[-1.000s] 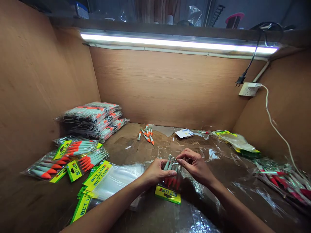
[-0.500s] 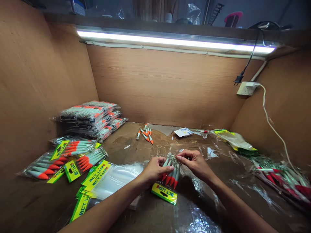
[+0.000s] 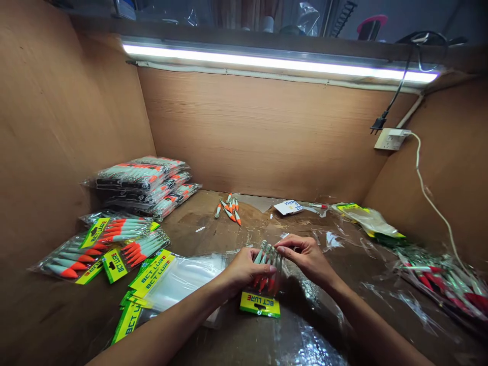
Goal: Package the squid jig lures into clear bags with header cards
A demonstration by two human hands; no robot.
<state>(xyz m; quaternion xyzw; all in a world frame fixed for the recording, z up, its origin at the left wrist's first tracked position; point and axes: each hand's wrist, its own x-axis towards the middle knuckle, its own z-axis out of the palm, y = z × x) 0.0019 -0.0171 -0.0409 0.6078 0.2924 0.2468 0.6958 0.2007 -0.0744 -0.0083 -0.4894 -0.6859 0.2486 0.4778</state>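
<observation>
A clear bag of pale lures with red-orange tips (image 3: 263, 282) and a yellow-green BCT LURE header (image 3: 260, 304) is between my hands, its header toward me. My left hand (image 3: 246, 270) grips the bag from the left, thumb across the lures. At the hook end of the lures, my right hand (image 3: 303, 256) pinches the bag's edge with thumb and index finger. Empty bags with yellow headers (image 3: 190, 279) lie left of my left hand. Several loose lures (image 3: 231, 208) rest on the table farther back.
Filled bags (image 3: 80, 254) lie at the left, before a stack of packed lures (image 3: 145, 180). A white labelled card (image 3: 288, 207) lies at the back. Bagged red and green lures (image 3: 442, 279) are at the right, below a white cable (image 3: 430, 198).
The bag's header has turned to lie more level, and my left thumb has shifted slightly right and down over the lures. My right hand keeps its pinch. The view has shifted slightly.
</observation>
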